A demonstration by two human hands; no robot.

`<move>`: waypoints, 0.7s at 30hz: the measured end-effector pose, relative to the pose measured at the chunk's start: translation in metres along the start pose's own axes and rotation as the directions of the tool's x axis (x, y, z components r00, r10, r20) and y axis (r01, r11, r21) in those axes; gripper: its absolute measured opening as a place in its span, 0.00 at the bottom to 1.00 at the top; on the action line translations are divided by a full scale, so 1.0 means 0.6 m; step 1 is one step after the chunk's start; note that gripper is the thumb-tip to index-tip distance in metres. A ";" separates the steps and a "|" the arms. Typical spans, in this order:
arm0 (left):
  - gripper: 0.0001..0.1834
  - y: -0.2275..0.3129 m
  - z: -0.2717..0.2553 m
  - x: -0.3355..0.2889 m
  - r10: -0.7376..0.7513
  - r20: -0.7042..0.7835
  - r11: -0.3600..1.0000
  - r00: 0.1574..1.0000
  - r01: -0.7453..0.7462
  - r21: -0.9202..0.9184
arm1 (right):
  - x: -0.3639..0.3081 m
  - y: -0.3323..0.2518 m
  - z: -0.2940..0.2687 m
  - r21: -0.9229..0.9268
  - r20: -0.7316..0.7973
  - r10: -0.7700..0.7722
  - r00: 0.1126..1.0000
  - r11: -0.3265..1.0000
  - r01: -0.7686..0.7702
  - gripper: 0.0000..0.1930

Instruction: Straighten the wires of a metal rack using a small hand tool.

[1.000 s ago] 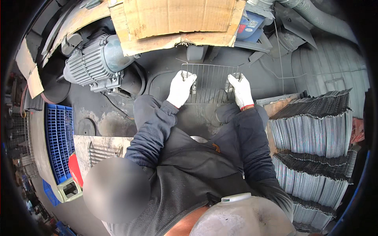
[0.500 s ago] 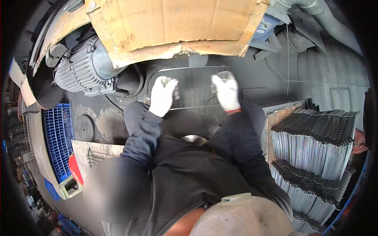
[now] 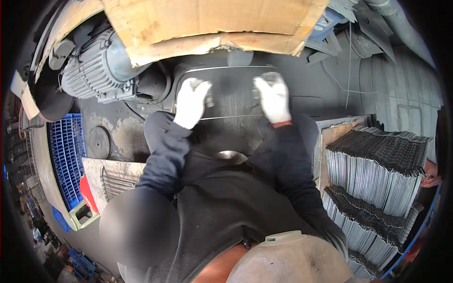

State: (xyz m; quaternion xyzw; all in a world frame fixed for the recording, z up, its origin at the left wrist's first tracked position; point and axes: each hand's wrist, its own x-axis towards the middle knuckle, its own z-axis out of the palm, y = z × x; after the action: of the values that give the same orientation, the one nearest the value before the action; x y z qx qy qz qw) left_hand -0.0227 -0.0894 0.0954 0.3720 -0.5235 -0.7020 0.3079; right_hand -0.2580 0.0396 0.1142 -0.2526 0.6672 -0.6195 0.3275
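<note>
Gripping a wire rack [image 3: 226, 68], our left hand [image 3: 191, 103] and right hand [image 3: 273, 99] curl round its ends, likely needing steadiness next

Left of the left hand [image 3: 190, 101] and back from it, the stained floor [image 3: 125, 147] carries a round disc [image 3: 99, 142]; a board [image 3: 93, 170] carries metal rods [image 3: 118, 182].

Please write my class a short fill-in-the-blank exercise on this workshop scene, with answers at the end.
1. The gloves on the left hand and right hand are coloured ____.
2. The number of hands gripping the wire rack is ____.
3. The stacked wire racks stand on the person's ____ side, opposite the electric motor.
4. The plastic crate is coloured ____.

Missing words: white; two; right; blue.
</note>
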 end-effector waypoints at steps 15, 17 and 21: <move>0.14 -0.001 0.000 -0.007 -0.048 -0.048 0.993 0.998 0.043 -0.106 | 0.003 -0.015 -0.005 -0.038 0.093 0.035 0.995 0.999 -0.032 0.10; 0.17 -0.021 0.057 0.010 0.052 -0.074 0.976 0.996 -0.035 0.215 | 0.003 -0.022 -0.054 -0.038 -0.095 0.132 0.987 0.990 -0.136 0.11; 0.17 -0.041 0.104 0.018 -0.037 0.033 0.990 0.999 0.041 -0.132 | 0.012 -0.036 -0.094 -0.074 -0.150 0.110 0.983 0.990 -0.122 0.11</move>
State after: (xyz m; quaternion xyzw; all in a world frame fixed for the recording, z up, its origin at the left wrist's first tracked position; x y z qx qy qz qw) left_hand -0.0823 -0.0600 0.0805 0.3502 -0.4729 -0.7466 0.3103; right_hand -0.3067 0.0695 0.1356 -0.1808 0.7280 -0.5879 0.3030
